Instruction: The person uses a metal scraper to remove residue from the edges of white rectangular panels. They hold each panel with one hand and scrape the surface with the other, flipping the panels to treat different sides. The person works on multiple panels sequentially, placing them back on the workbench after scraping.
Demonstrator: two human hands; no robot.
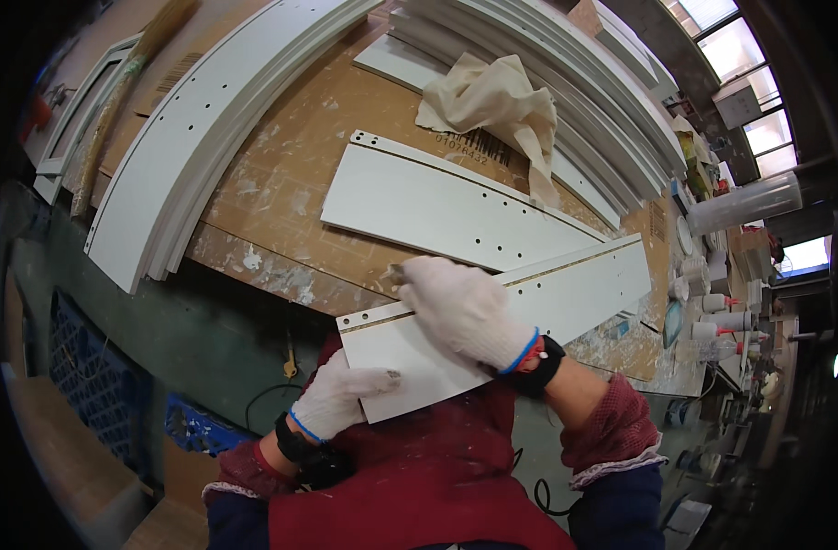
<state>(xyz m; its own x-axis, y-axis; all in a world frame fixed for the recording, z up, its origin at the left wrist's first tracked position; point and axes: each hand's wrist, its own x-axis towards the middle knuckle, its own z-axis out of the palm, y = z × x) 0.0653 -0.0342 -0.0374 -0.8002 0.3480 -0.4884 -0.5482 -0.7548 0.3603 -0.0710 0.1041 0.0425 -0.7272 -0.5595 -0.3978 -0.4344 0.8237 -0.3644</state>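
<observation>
Left hand (338,396) grips the near end of the white panel (566,289), which lies half on the counter (272,211) edge, half over the lap. Right hand (460,307) is clenched on a small tool, type unclear, at the panel's grooved edge. Best to keep the left grip firm, strokes along the groove. Second panel (437,206) lies just beyond, rag (497,101) behind; bottles (712,316) crowd the right

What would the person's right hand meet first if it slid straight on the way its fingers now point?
The right hand points up and left across the near white panel. Past its edge lies bare workbench, then probably the second white panel, though depth is unclear.
</observation>
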